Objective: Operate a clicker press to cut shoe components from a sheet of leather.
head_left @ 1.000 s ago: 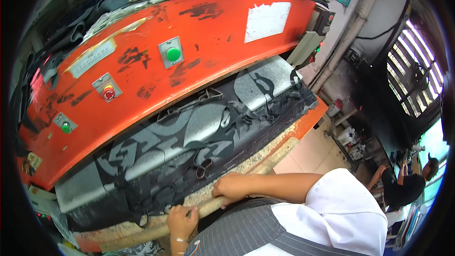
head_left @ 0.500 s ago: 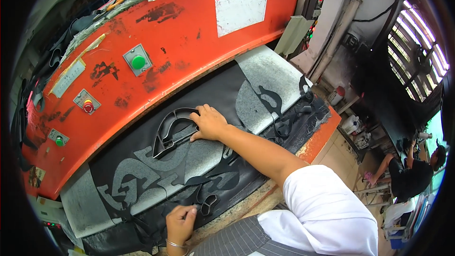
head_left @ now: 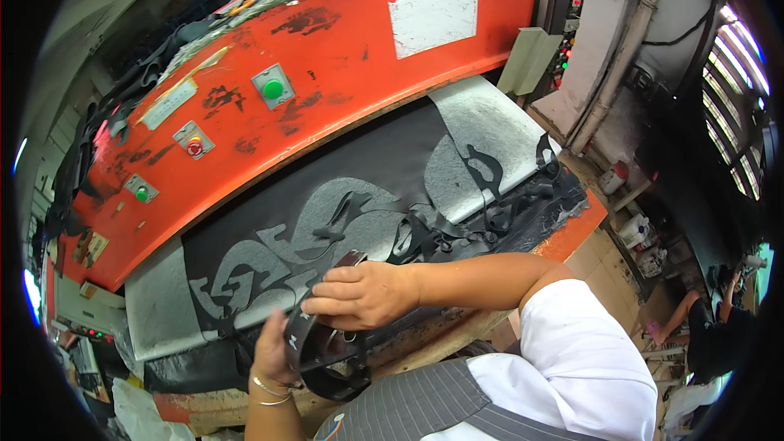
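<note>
My right hand [head_left: 363, 296] is closed around a curved dark metal cutting die [head_left: 309, 345], tilted near the front edge of the press bed. My left hand [head_left: 274, 353], with bracelets on the wrist, is up against the die's left side; its fingers are smeared by motion, so its grip cannot be told. Behind the hands a black leather-like sheet [head_left: 384, 145] lies on the pale bed [head_left: 155, 310]. Large curved shapes have been cut out of it, and grey backing shows through. Loose dark scraps [head_left: 347, 211] lie within the largest opening.
An orange press beam [head_left: 359, 57] with green and red buttons spans the back. Tangled black offcuts [head_left: 514, 196] lie along the front right edge. A grey control box [head_left: 529, 61] is at the beam's right end. Another person [head_left: 719, 335] sits at far right.
My right hand has lifted the cutting die off the sheet and brought it toward me, uncovering a cut opening with scraps. My left hand has come up beside the die. The view has shifted.
</note>
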Demonstrator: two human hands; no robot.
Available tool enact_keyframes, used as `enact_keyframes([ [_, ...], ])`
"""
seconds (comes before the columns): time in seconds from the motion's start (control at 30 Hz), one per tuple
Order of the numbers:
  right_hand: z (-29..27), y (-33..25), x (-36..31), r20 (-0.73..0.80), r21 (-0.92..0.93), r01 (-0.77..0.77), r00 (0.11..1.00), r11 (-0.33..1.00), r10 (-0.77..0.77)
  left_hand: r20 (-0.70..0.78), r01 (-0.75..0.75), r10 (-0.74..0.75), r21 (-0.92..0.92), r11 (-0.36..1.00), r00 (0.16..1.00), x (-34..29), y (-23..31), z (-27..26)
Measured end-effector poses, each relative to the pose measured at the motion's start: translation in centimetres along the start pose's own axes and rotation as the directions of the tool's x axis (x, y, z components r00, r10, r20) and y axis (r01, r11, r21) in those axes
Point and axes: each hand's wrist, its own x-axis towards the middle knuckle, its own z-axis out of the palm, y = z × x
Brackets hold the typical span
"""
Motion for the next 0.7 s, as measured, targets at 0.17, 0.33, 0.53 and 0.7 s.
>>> enact_keyframes([
  [0.17,-2.8,-4.0,1.1,0.193,0.021,-0.335,0.926,0.942,0.325,-0.124,-0.259,0.253,-0.042,0.965,0.96,-1.9,-3.9,0.4],
  [0.33,-0.7,-11.0,1.4,0.567,0.581,-0.77,0.615,0.264,0.548,-0.375,-0.644,0.571,-0.1,0.759,0.731,-4.1,-5.3,3.0],
  [0.53,3.7,-17.8,3.8,0.451,0.693,-0.644,0.738,0.325,0.502,-0.43,-0.534,0.814,0.615,0.58,0.389,-11.4,-10.9,1.5],
  [0.7,2.5,-23.3,2.9,0.589,0.727,-0.654,0.75,0.207,0.302,-0.741,-0.811,0.531,-0.033,0.584,0.412,-19.0,-19.8,0.4],
])
